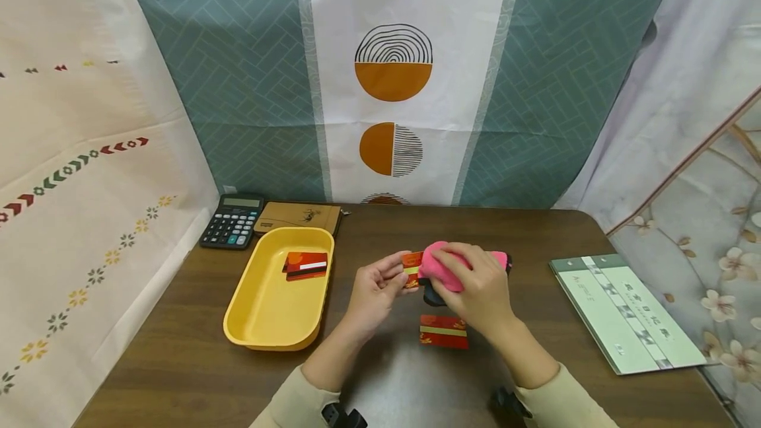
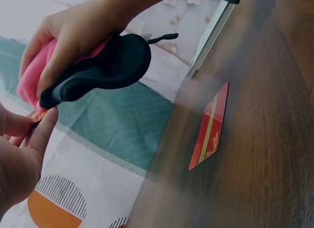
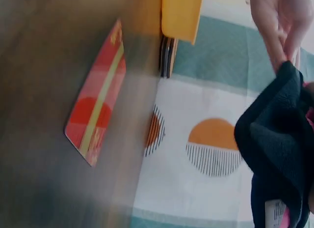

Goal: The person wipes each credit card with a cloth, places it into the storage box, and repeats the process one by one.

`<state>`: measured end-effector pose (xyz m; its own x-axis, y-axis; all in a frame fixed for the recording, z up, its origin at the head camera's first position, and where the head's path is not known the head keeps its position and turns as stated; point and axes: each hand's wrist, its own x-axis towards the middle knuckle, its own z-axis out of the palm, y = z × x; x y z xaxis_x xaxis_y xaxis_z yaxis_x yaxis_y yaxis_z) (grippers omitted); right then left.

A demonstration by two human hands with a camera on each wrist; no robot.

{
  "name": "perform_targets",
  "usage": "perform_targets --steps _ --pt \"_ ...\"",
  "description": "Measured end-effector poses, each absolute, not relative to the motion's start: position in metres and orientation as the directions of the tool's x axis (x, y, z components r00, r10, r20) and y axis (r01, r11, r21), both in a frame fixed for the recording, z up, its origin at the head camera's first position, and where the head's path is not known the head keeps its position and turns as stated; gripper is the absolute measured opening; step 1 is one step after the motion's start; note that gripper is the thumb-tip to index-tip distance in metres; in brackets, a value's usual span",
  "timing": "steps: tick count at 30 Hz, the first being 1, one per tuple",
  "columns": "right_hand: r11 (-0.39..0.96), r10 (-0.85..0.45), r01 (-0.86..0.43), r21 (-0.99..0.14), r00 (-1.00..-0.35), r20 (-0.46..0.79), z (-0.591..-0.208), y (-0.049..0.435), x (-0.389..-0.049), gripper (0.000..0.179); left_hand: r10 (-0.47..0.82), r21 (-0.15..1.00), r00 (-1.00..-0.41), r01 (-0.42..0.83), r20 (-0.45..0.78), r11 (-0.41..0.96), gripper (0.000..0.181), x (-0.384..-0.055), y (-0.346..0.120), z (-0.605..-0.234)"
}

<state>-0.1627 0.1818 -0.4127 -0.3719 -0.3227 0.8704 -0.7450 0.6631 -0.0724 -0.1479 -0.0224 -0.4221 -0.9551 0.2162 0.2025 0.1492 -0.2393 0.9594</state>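
Table (image 1: 529, 276): wood; second card (image 1: 444, 339) flat on it.
Left hand (image 1: 374, 286): fingers pinch red card (image 1: 411, 261), raised.
Right hand (image 1: 475, 284): fingers curl round pink-black cloth (image 2: 113, 66), against it.
Wiping, probably: pinch only the edge, rub lightly.

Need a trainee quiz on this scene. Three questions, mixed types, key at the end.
1. What does the left hand pinch?
2. True or false: the calculator lies outside the yellow tray.
3. Where is the pink-and-dark cloth?
A) in the tray
B) in the right hand
C) flat on the table

Key
1. A red card with a yellow stripe.
2. True; it sits on the table, beyond the tray's far left corner.
3. B
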Motion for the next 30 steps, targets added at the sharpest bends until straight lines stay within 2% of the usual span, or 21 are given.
perform_targets --steps 4,10,17,23,30 --pt "0.625 -0.446 -0.780 -0.038 -0.396 0.803 -0.413 0.186 -0.159 0.031 0.226 0.964 -0.953 0.151 0.200 -0.219 0.038 -0.149 -0.022 -0.423" --pt "0.710 -0.396 -0.701 -0.073 -0.482 0.781 -0.405 0.196 -0.161 0.045 0.223 0.966 -0.949 0.187 0.225 -0.180 0.037 -0.150 -0.022 -0.421" --pt "0.683 -0.515 -0.731 0.008 -0.473 0.715 -0.402 0.186 -0.152 0.048 0.283 0.969 -0.927 0.227 0.245 -0.098 0.036 -0.148 -0.021 -0.422" --pt "0.753 -0.436 -0.656 -0.055 -0.560 0.704 -0.401 0.188 -0.151 0.050 0.222 0.970 -0.948 0.202 0.228 -0.133 0.037 -0.148 -0.027 -0.420" --pt "0.711 -0.484 -0.703 -0.032 -0.521 0.703 -0.409 0.187 -0.149 0.052 0.231 0.959 -0.941 0.202 0.246 -0.199 0.036 -0.150 -0.031 -0.421"
